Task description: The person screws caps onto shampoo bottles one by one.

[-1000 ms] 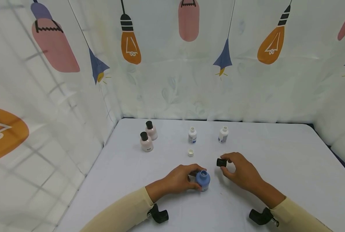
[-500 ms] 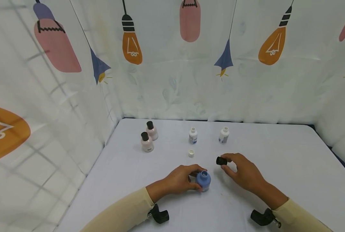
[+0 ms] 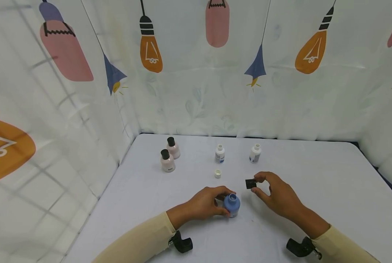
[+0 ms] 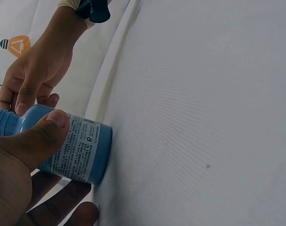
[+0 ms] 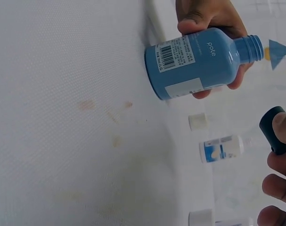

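My left hand (image 3: 202, 205) grips a blue bottle (image 3: 233, 208) standing on the white table, thumb on one side and fingers on the other. The bottle's threaded neck is uncapped, and its printed label shows in the left wrist view. To the right and slightly farther back, my right hand (image 3: 279, 193) pinches a black cap (image 3: 250, 183) between thumb and fingers, held apart from the bottle. In the right wrist view the same cap (image 5: 273, 129) is beside the thumb, at the right edge.
Two pale pink bottles (image 3: 168, 165) with black caps stand at the back left. Two uncapped white bottles (image 3: 220, 155) stand at the back. A small white cap (image 3: 218, 174) lies in front of one; another white cap (image 5: 201, 217) shows in the right wrist view. Printed curtains surround the table.
The black cap has turned a little in my right hand's fingers. My left hand and the blue bottle stay in place.
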A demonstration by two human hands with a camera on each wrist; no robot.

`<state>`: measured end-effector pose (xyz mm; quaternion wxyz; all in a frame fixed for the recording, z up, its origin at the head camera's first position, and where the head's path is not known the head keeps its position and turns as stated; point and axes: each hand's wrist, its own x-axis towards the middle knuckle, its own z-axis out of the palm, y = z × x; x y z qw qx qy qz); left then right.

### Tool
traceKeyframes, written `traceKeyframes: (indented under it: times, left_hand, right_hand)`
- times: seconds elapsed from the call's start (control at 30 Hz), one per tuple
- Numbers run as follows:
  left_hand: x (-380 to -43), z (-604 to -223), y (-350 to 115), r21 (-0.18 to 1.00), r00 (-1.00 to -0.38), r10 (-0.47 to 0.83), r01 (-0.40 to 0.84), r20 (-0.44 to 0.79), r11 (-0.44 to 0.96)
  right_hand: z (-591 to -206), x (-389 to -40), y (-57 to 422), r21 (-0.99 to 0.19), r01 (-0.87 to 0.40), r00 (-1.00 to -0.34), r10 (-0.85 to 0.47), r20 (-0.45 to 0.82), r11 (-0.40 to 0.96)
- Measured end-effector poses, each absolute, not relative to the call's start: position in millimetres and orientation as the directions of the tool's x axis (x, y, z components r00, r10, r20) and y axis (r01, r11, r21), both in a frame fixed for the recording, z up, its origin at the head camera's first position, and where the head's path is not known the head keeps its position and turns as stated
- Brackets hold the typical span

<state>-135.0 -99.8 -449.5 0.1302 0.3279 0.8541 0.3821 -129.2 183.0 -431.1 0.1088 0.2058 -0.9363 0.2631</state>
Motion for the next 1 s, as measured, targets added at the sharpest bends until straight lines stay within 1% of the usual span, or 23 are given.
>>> traceKeyframes:
  times: [0.2, 0.43, 0.5, 0.7, 0.77, 1.0]
  left_hand:
    - [-135.5, -448.2, -99.9, 0.756, -0.749, 0.663, 0.445, 0.02, 0.48]
    - [-135.8, -445.9, -99.4, 0.761, -0.747, 0.664, 0.439, 0.015, 0.477]
    - [-136.1, -446.1, -99.5, 0.76, -0.748, 0.663, 0.44, 0.017, 0.478]
    - [-137.0, -446.9, -99.6, 0.757, -0.75, 0.661, 0.441, 0.017, 0.482]
    - [-137.0, -446.8, -99.5, 0.756, -0.749, 0.663, 0.444, 0.019, 0.481]
    - [-136.4, -446.4, -99.1, 0.759, -0.748, 0.663, 0.443, 0.019, 0.478]
  right_hand:
    - [-423.7, -124.3, 182.2, -0.435, -0.474, -0.873, -0.344, 0.346, 0.766]
    - [-420.3, -124.4, 183.2, -0.375, -0.577, -0.797, -0.401, 0.452, 0.726]
    - [-420.3, -125.0, 183.5, -0.367, -0.593, -0.784, -0.409, 0.467, 0.717]
    - [-419.4, -125.1, 183.5, -0.384, -0.603, -0.781, -0.417, 0.465, 0.7]
    - [-418.9, -124.7, 183.4, -0.383, -0.616, -0.771, -0.426, 0.474, 0.688]
    - [-418.0, -124.9, 183.5, -0.354, -0.708, -0.685, -0.47, 0.557, 0.611]
